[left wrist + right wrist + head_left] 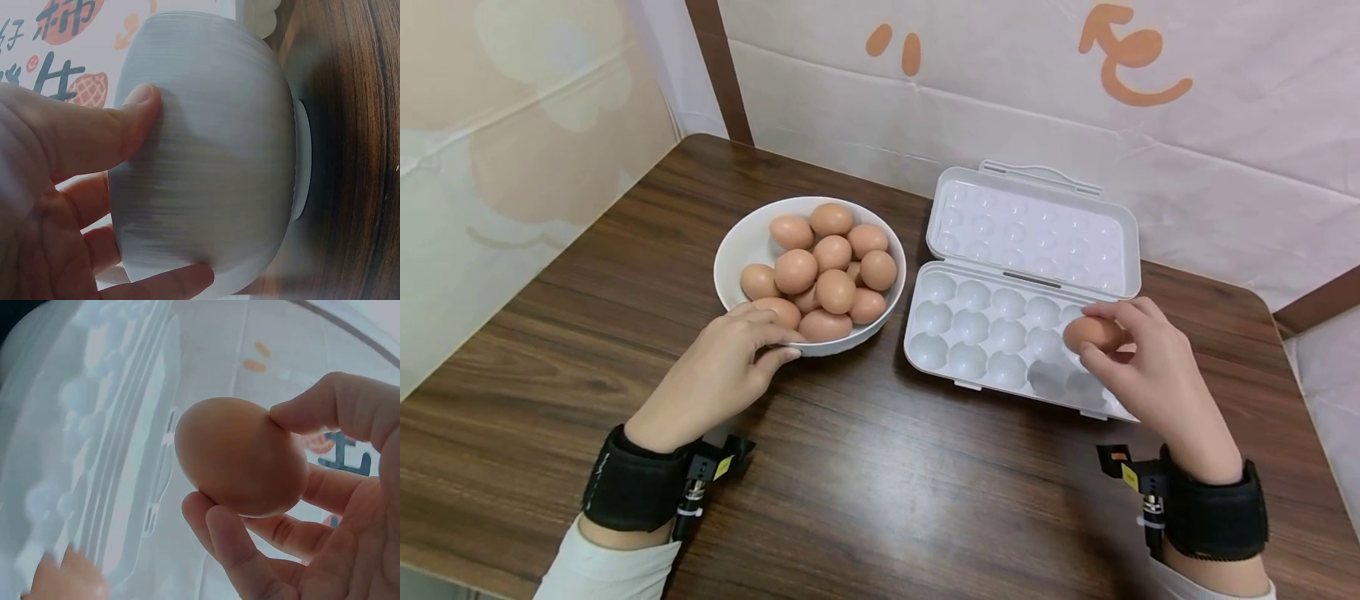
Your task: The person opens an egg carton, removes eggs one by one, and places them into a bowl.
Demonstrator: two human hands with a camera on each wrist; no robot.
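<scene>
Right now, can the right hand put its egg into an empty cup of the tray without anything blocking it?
Probably yes. The right hand holds the egg just above the open tray, whose visible cups are all empty, and the lid is folded back.

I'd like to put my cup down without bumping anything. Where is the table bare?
Bare wood lies along the near edge of the table between the left hand and the right hand, and on the far left beside the bowl. It is crowded in the gap between bowl and egg tray.
</scene>
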